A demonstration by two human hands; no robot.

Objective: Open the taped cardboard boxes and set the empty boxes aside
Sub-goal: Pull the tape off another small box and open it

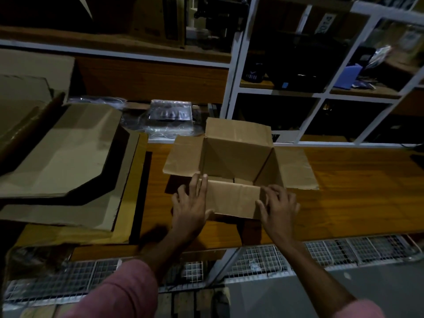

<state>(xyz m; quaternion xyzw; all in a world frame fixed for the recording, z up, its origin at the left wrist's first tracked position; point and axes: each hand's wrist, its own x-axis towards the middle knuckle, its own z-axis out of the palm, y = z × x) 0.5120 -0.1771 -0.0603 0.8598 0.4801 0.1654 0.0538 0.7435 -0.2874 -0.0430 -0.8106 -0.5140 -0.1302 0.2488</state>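
1. Centre of the frame: an open cardboard box (238,157) sits on the wooden tabletop (358,191), all four flaps spread out, the far one standing up, the left and right ones splayed flat to the sides.
2. The near flap (232,199) folds down toward the camera over the box's front wall, and both hands are on it.
3. Left hand (190,207), lower centre-left: fingers fairly straight, laid along the flap's left edge, fingertips reaching up to the box's corner, thumb tucked at the flap's lower left corner. Whether it pinches the flap or only presses it, I cannot tell.
4. Right hand (278,206), just right of centre: fingers bent over the right end of the same flap, thumb against its right edge, grasping the cardboard.
5. Inside the box the bottom shows only plain brown flaps; the interior is dim and no contents can be made out.
6. Left side of the frame: a heap of flattened cardboard sheets (68,157) lies on the table, well apart from the open box.
7. Behind the box, upper centre: clear plastic-wrapped packs (171,115) sit against the back of the table.
8. Upper right: a white metal shelving frame (231,88) holds dark, blurred items.
9. Bottom of the frame: pink sleeves (119,292) on both forearms, above a white wire mesh (344,249) below the table edge.
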